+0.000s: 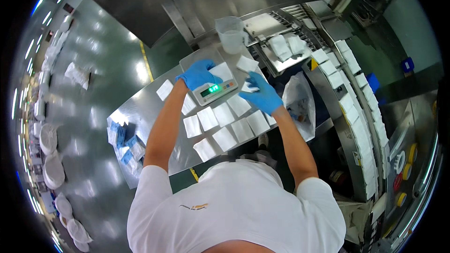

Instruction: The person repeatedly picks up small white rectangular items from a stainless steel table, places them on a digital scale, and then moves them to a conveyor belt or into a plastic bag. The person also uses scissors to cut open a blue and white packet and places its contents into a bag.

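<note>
A white sachet (222,71) is pressed flat on the pan of a small digital scale (214,90) by the left hand (198,74), which is gloved in blue and laid over the sachet's left edge with the fingers spread rather than clenched. The scale's green display is lit, and the scale is set near the far edge of a steel table (145,107). The right hand (262,94), also in a blue glove, is placed just right of the scale, and a second white sachet (248,87) is pinched between its fingertips. Another loose sachet (246,63) is seen beyond that hand, close to a clear plastic measuring jug (230,34). A cluster of white sachets (225,126) is laid out in rows on the table between the two forearms. Further sachets are lined up along a curved conveyor (351,98) at the right. A clear plastic bag (300,103) is hung at the table's right end.
</note>
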### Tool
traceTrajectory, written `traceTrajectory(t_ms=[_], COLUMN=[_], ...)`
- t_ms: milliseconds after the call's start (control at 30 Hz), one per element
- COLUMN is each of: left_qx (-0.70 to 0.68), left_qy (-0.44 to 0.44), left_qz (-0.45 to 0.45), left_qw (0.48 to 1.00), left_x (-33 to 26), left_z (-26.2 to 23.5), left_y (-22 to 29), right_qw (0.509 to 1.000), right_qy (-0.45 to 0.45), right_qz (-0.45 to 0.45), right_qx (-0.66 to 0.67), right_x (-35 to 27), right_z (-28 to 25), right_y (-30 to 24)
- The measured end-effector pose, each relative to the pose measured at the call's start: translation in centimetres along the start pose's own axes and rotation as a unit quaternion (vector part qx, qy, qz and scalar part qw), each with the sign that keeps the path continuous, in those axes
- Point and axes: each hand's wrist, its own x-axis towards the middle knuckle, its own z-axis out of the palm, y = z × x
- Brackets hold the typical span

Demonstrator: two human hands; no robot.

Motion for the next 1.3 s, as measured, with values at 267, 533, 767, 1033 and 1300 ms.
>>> traceTrajectory(t_ms=[267,533,767,1033,1300], left_qx=[0.044,0.137,0.186,0.023,0.264], left_qy=[0.095,0.059,0.005,0.129,0.237], left_qz=[0.054,0.015,0.017,-0.038,-0.053], left_qw=[0.993,0.989,0.982,0.991,0.933], left_x=[3.1,4.9,6.5,3.1,1.6], left_z=[2.6,5.9,8.8,0.4,-2.1], left_y=[4.1,4.9,3.2,-4.0,-10.6], right_qw=[0.991,0.984,0.987,0.993,0.995], right_qy=[-0.134,-0.145,-0.122,-0.077,0.008], right_qz=[0.004,0.031,0.081,0.083,0.093], right_qx=[0.026,-0.099,-0.072,0.025,-0.041], right_x=[10.0,9.7,7.3,4.0,-3.1], right_z=[-2.5,-4.6,-4.5,-9.6,-12.2], right_y=[0.1,5.0,8.0,7.2,7.7])
